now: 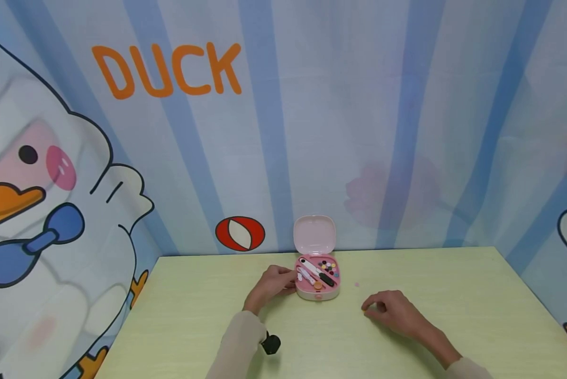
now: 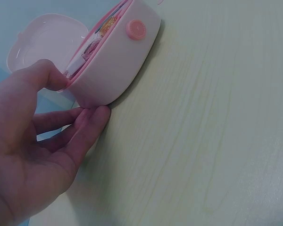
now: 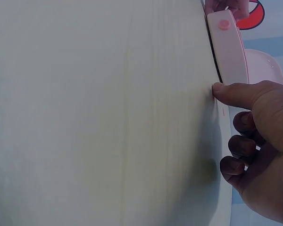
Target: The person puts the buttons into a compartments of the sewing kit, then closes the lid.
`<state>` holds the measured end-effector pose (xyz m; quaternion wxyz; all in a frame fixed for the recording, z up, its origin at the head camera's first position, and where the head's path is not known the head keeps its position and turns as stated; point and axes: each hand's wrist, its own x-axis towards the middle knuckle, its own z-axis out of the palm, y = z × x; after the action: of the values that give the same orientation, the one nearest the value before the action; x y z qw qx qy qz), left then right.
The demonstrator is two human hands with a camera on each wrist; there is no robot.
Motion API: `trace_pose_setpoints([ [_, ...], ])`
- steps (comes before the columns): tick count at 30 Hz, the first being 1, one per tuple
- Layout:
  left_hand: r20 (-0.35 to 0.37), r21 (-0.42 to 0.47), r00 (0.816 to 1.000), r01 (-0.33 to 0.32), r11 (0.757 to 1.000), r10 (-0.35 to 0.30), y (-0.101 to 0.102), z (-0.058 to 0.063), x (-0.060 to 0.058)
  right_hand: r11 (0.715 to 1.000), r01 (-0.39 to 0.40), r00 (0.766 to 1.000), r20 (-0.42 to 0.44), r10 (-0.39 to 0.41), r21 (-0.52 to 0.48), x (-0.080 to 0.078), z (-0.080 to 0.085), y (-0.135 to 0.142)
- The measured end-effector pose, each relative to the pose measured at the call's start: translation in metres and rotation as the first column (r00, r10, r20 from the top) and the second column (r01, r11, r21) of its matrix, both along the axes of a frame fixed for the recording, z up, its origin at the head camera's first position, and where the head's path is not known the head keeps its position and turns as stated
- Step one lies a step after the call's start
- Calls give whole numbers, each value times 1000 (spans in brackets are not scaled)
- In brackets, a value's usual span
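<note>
A pink and white sewing kit box (image 1: 318,295) stands at the back of the table with its lid (image 1: 314,235) raised. Inside lie a white-and-black tool (image 1: 322,275), pink-and-white items and several small coloured buttons (image 1: 329,267). My left hand (image 1: 272,284) grips the box's left side, its thumb at the rim and the fingers against the outer wall in the left wrist view. To the right of the box, my right hand (image 1: 394,314) is just over the table, thumb and forefinger together at a tiny orange piece (image 1: 364,311), too small to identify. Its other fingers are curled.
A tiny pink piece (image 1: 356,284) lies on the pale yellow table (image 1: 454,289) between the box and my right hand. Near my left sleeve is a black object (image 1: 271,344). Behind the table hangs a blue striped backdrop (image 1: 311,131) with duck pictures.
</note>
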<state>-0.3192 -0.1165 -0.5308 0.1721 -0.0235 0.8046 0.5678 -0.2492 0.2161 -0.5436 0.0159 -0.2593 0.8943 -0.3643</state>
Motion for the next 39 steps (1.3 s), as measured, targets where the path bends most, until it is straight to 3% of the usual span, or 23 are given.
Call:
trace_pose_setpoints([
  [23,14,20,1000,-11,1000,11,0,3,3,1000,6,1000,-13,-7,-11,-5,0,-4],
  [30,13,6,1000,-16,1000,16,-1,3,4,1000,8,999,-32,-9,-16,-14,5,-9],
  [39,5,17,1000,-3,1000,3,0,1,1,999,17,998,-60,-19,-28,-34,22,-18],
])
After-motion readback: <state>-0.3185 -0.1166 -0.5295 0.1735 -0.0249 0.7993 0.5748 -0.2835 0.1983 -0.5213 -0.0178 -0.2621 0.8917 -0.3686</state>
